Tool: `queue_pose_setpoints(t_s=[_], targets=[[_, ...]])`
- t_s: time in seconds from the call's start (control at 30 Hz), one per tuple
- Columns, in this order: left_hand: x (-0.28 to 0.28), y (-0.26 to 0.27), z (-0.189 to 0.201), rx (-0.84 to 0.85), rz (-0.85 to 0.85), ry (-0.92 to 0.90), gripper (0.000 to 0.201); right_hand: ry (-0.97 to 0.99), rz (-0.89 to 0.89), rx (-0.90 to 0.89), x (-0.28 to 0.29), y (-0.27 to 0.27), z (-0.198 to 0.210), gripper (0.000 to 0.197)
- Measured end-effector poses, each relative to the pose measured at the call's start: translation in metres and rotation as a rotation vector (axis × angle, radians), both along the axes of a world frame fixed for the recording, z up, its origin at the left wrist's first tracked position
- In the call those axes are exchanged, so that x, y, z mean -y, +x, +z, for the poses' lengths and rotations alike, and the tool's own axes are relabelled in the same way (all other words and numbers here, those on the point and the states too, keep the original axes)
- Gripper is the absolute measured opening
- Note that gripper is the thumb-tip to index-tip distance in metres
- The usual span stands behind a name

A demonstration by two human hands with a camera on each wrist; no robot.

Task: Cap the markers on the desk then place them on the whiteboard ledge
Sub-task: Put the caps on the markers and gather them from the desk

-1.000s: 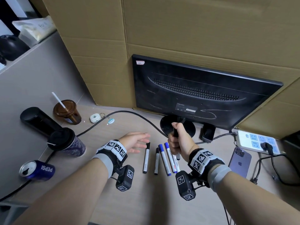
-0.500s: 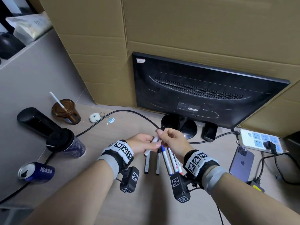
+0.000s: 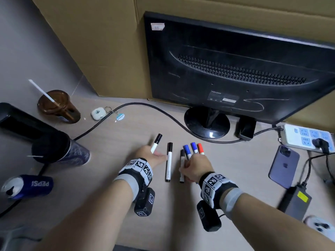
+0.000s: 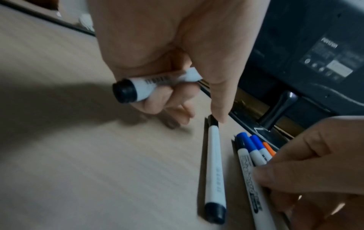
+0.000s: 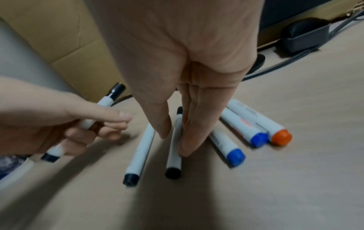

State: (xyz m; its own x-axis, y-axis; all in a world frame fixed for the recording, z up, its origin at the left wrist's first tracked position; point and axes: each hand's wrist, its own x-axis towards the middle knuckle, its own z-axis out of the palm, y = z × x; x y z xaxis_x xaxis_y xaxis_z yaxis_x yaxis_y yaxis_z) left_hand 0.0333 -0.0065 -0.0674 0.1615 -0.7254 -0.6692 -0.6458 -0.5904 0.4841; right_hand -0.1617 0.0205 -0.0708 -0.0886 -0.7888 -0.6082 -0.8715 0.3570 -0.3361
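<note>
My left hand (image 3: 154, 154) grips a white marker with a black cap (image 3: 156, 143), lifted off the desk; in the left wrist view its fingers curl round the barrel (image 4: 149, 84). Just right of it a second black-capped marker (image 3: 169, 162) lies on the desk. My right hand (image 3: 192, 167) reaches down on a thin black marker (image 5: 174, 144), thumb on one side and fingers on the other. Beside it lie two blue-capped markers (image 3: 186, 151) (image 3: 194, 147) and a red-capped one (image 3: 200, 148), all capped.
A monitor (image 3: 235, 66) on a round stand (image 3: 206, 124) backs the desk, with a black cable (image 3: 145, 105) curving in front. Power strip (image 3: 306, 136), phone (image 3: 283, 165) and adapter (image 3: 295, 201) at right. Cups (image 3: 59, 105) (image 3: 59, 151) and a Pepsi can (image 3: 27, 185) at left.
Half a second ago both hands met on one marker above the desk. Now the left hand holds that marker alone and the right hand has dropped onto the thin black marker.
</note>
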Motion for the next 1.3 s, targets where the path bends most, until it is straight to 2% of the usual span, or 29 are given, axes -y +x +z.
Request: queue_pose_setpoints(t_s=[0.17, 0.33, 0.43, 0.47, 0.6, 0.73, 0.8, 0.9, 0.97, 1.03, 1.07, 1.13, 1.2, 1.23, 1.3], targets=[[0.006, -0.018, -0.013, 0.060, -0.052, 0.033, 0.036, 0.003, 0.006, 0.000, -0.001, 0.005, -0.011, 0.027], [0.007, -0.025, -0.014, 0.104, -0.126, 0.045, 0.027, 0.060, -0.092, 0.163, -0.001, 0.003, -0.007, 0.023], [0.005, -0.024, -0.009, 0.080, -0.089, 0.058, 0.027, 0.071, -0.157, 0.308, -0.002, -0.001, -0.003, 0.017], [0.005, -0.024, -0.010, 0.022, -0.040, 0.059, 0.025, 0.067, -0.185, 0.356, -0.002, -0.003, -0.001, 0.016], [0.008, -0.024, -0.008, -0.397, 0.188, 0.045, 0.010, 0.041, -0.278, 0.558, 0.003, -0.003, 0.012, 0.013], [0.013, -0.035, 0.013, -0.698, 0.303, 0.071, 0.013, -0.015, -0.285, 0.698, 0.010, 0.001, 0.021, 0.021], [0.013, -0.041, 0.016, -0.803, 0.360, 0.088, 0.007, -0.036, -0.295, 0.727, 0.011, 0.002, 0.024, 0.024], [0.010, -0.047, 0.007, -0.774, 0.278, 0.056, 0.017, -0.043, -0.273, 0.761, 0.012, -0.001, 0.025, 0.020], [0.010, -0.049, -0.001, -0.693, 0.308, 0.036, 0.013, -0.074, -0.270, 0.694, 0.010, -0.007, 0.021, 0.019], [0.012, -0.047, -0.011, -0.643, 0.438, 0.020, 0.016, -0.206, -0.223, 0.407, 0.008, -0.018, 0.011, 0.017], [0.012, -0.046, -0.015, -0.637, 0.481, 0.019, 0.016, -0.267, -0.221, 0.252, 0.006, -0.024, 0.006, 0.023], [0.010, -0.044, -0.022, -0.644, 0.478, 0.042, 0.014, -0.270, -0.267, 0.035, 0.001, -0.034, -0.001, 0.058], [0.006, -0.043, -0.025, -0.651, 0.437, 0.051, 0.013, -0.185, -0.288, -0.063, -0.002, -0.038, -0.005, 0.086], [0.004, -0.043, -0.026, -0.651, 0.422, 0.049, 0.012, -0.151, -0.284, -0.077, -0.004, -0.038, -0.008, 0.091], [0.001, -0.043, -0.029, -0.661, 0.417, 0.059, 0.011, -0.140, -0.288, -0.044, -0.005, -0.036, -0.015, 0.089]])
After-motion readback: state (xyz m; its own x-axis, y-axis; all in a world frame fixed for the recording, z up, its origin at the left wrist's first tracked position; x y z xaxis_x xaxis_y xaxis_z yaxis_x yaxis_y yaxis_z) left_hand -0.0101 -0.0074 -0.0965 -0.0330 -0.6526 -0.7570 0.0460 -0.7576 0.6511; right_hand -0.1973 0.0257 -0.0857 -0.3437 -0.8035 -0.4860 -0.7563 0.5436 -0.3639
